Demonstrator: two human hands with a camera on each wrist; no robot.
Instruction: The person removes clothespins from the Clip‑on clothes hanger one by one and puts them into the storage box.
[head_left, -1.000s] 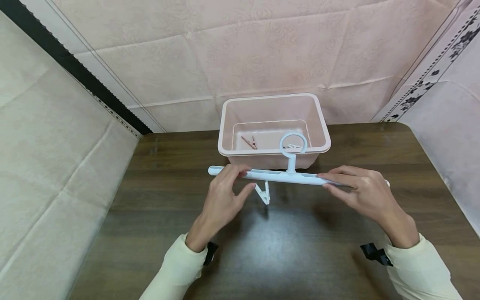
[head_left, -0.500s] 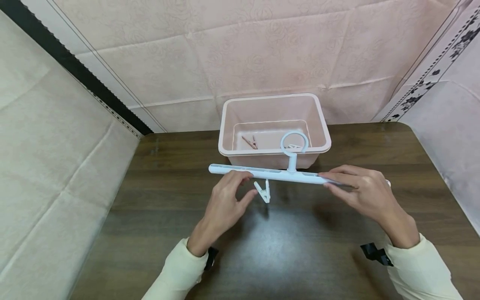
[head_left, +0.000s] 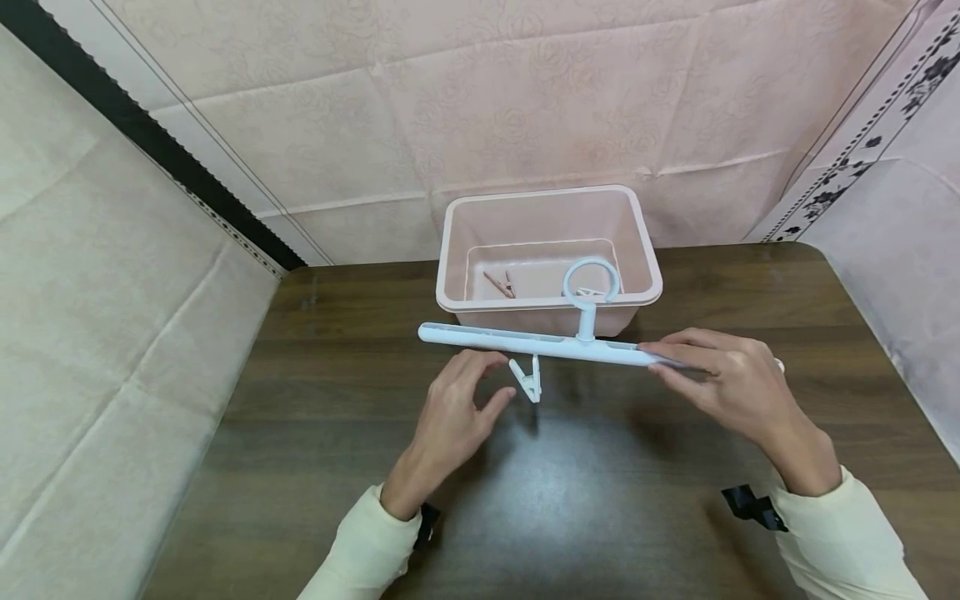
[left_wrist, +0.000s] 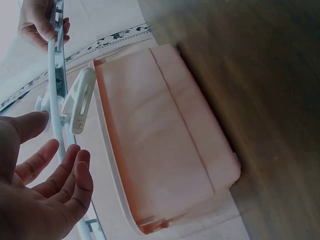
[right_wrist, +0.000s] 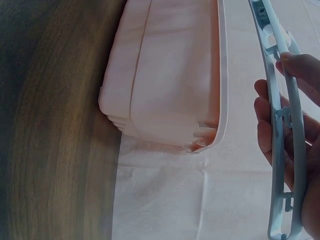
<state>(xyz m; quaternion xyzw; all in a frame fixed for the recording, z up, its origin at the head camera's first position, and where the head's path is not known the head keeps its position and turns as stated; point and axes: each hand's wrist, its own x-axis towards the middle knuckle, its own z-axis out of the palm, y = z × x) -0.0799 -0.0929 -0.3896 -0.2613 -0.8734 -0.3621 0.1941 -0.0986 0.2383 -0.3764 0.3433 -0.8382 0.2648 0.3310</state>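
A light blue clip hanger [head_left: 517, 342] with a ring-shaped hook spans the space above the table. Its right end is in my right hand [head_left: 735, 385], thumb on one side and fingers on the other, as the right wrist view shows. One white clothespin [head_left: 531, 383] hangs under the bar, left of the hook. My left hand [head_left: 453, 407] is just left of that clothespin, with fingers loosely bent and thumb apart. In the left wrist view, nothing lies between the left thumb and fingers, and the clothespin [left_wrist: 80, 102] hangs beyond the fingertips.
A pink plastic basin [head_left: 547, 317] stands behind the hanger at the table's back edge. Inside it lie pinkish-brown clothespins [head_left: 499, 286] and white ones [head_left: 589, 292]. Pale cloth [head_left: 525, 100] hangs behind the brown wooden table [head_left: 555, 500].
My left hand has let go of the hanger's bar and moved slightly down and right. The hanger's left end has risen a little; my right hand keeps its grip.
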